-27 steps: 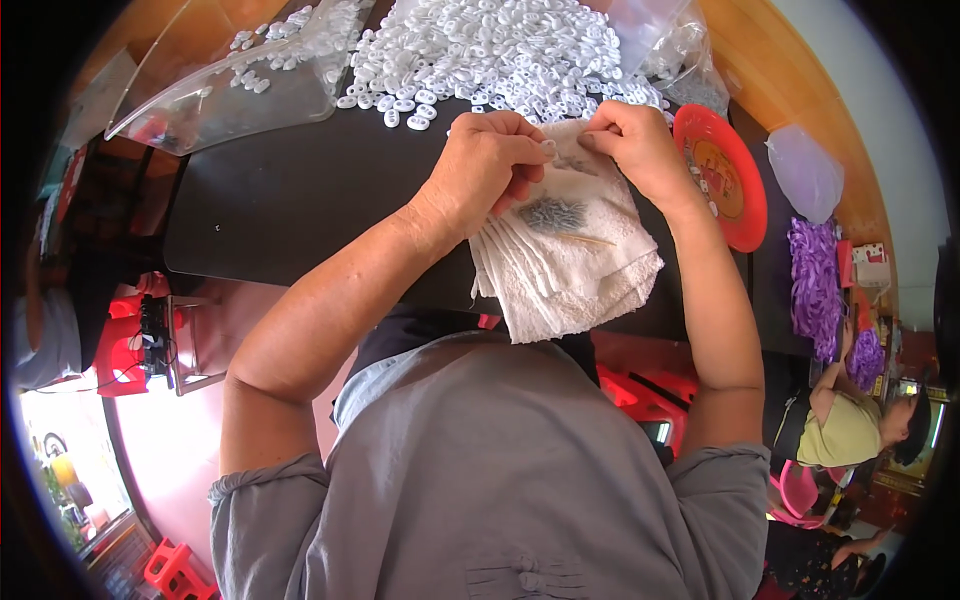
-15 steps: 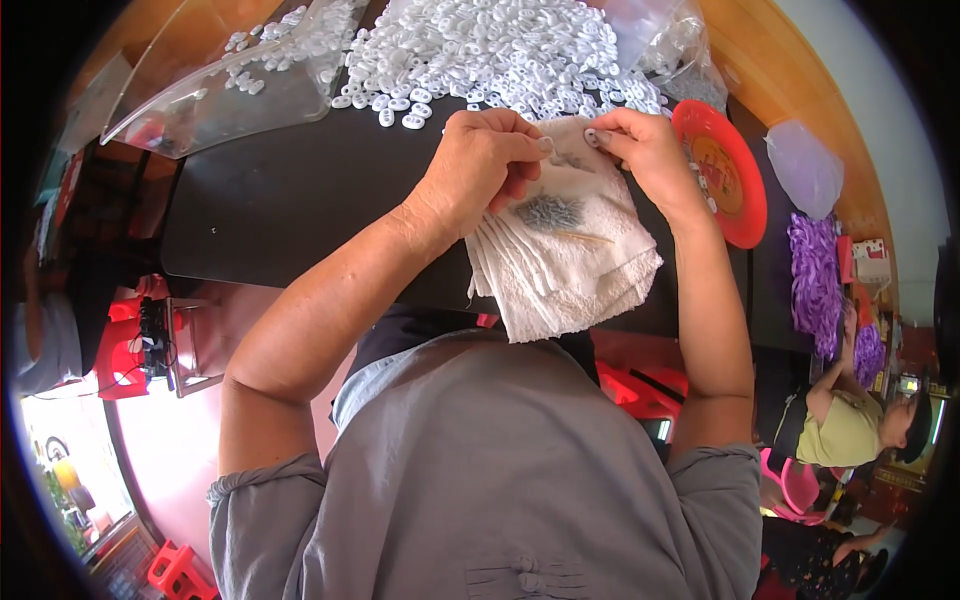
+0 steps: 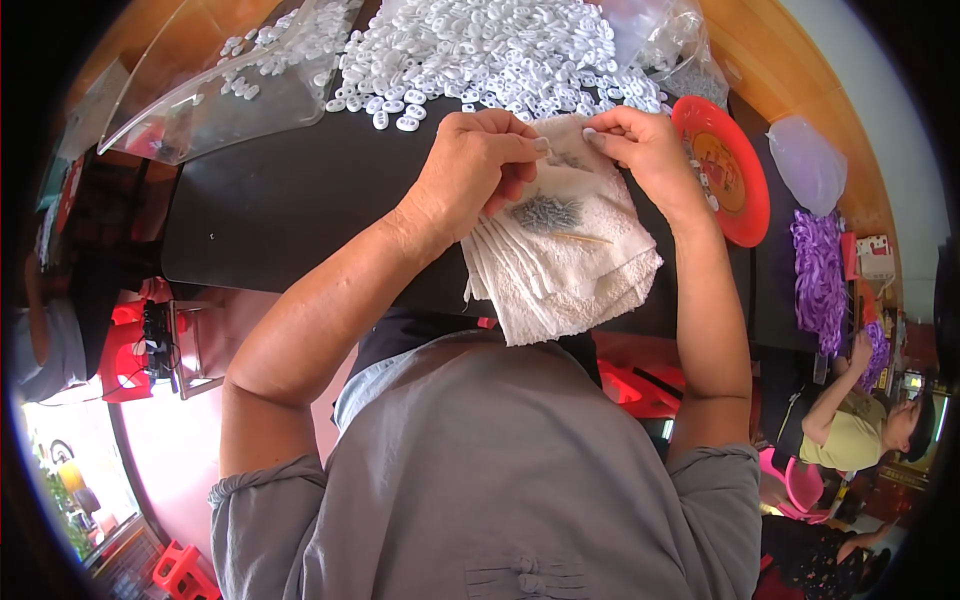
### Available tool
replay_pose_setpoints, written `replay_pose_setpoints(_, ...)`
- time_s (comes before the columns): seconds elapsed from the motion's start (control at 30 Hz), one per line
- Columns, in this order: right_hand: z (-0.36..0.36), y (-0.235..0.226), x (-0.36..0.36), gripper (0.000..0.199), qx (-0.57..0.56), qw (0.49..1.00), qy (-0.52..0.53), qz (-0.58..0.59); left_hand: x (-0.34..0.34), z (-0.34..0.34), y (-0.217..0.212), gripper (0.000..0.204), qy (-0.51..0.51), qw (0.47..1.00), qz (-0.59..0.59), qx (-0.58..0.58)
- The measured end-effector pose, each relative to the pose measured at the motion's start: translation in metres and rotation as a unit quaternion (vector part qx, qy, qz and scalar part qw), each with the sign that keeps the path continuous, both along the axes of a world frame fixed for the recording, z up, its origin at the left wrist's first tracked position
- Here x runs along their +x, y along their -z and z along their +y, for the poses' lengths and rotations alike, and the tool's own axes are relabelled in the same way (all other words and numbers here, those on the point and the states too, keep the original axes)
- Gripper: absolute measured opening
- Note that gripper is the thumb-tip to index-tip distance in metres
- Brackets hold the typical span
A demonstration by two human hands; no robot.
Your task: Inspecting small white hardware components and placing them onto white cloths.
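Above a folded white terry cloth, my left hand is pinched, thumb against forefinger, on something too small to make out. Close by on the right, my right hand also pinches at the cloth's far end; what its fingertips hold is hidden. On the cloth lies a small heap of fine grey metal bits, with a thin tan stick beside it. Just beyond both hands spreads a large pile of white oval plastic pieces with two holes.
A clear plastic bin lies tipped at the far left, more white pieces inside. To the right are a red plate, a clear bag and purple ribbon bundles. A co-worker in a yellow-green top sits at the right.
My hands stay nearly in place; my right fingertips have shifted slightly and the small white piece seen there no longer shows. The co-worker's arm has moved near the purple bundle.
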State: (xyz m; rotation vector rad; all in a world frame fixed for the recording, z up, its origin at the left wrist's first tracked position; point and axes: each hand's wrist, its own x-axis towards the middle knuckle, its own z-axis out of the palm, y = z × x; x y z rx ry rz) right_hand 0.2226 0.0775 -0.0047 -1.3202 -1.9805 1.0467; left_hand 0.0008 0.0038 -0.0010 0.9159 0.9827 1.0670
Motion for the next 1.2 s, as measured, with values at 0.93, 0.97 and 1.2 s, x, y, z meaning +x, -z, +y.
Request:
replay_pose_setpoints(0.93, -0.065, -0.025, -0.117, 0.010, 0.342, 0.918, -0.028, 0.199, -0.035, 0.021, -0.021, 0.025, -0.053, 0.963, -0.254, 0.076)
replay_pose_setpoints(0.97, -0.066, -0.028, -0.113, 0.009, 0.317, 0.926, -0.009, 0.203, -0.026, 0.018, -0.029, 0.022, -0.074, 0.967, -0.226, 0.089)
replay_pose_setpoints(1.2, -0.067, -0.047, -0.101, 0.018, 0.086, 0.932, 0.006, 0.352, 0.003, 0.013, -0.046, 0.015, -0.103, 0.963, -0.164, 0.185)
